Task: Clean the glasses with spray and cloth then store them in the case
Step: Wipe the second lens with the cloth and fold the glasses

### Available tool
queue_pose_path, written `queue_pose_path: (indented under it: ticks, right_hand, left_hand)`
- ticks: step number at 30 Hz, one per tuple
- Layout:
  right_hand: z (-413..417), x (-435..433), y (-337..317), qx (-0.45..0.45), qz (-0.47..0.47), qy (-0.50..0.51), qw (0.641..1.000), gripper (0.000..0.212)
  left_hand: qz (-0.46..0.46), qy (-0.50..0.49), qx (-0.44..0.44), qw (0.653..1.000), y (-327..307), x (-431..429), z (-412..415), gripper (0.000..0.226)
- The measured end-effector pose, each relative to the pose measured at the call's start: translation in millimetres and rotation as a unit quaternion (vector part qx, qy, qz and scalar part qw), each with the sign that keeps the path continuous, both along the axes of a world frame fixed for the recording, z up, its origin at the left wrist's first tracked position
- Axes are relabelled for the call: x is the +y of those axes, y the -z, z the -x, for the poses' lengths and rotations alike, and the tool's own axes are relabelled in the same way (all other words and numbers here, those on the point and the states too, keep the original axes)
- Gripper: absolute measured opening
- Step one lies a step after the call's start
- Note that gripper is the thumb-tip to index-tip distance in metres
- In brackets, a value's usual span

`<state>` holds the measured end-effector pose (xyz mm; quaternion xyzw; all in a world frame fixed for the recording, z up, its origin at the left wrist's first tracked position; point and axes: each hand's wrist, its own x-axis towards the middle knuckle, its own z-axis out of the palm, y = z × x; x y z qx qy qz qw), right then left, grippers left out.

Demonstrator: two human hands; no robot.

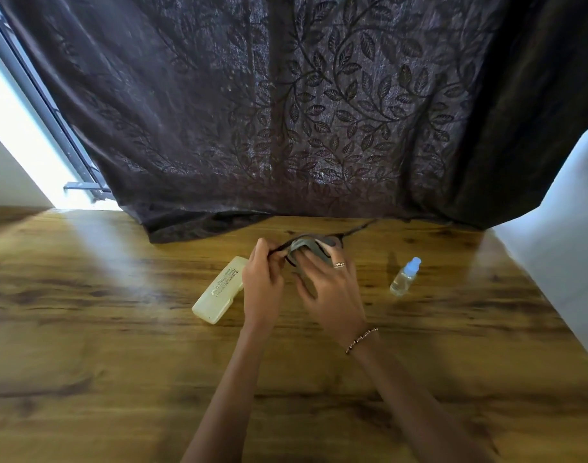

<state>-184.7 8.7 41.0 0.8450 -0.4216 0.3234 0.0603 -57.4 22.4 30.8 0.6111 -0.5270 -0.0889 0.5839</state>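
Dark-framed glasses [347, 232] are held above the wooden table [118, 329], one temple arm sticking out to the back right. My left hand [262, 282] pinches the frame's left side. My right hand [329, 289] presses a grey cloth [304, 247] around a lens, fingers wrapped over it. A pale, shut glasses case [219, 290] lies on the table just left of my left hand. A small clear spray bottle [404, 277] with a blue cap stands upright to the right of my right hand.
A dark curtain with a leaf pattern [302, 111] hangs behind the table and drapes onto its back edge. A bright window strip [22, 138] shows at the left. A white wall [559, 245] borders the table's right side.
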Motion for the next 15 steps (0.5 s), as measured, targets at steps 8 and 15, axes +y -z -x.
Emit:
queue_pose_path:
  ticks: [8,15]
  right_hand:
    - [-7.6,4.7,4.8,-0.038,-0.002,-0.012,0.999,0.032]
    - [-16.4,10.8,10.5,-0.072,0.013,0.016,0.997,0.029]
  left_hand:
    - [0.016,0.014,-0.006,1.0,-3.5,1.5,-2.9,0.024]
    - [0.02,0.005,-0.016,1.0,-7.3,-0.3,-4.0,0.018]
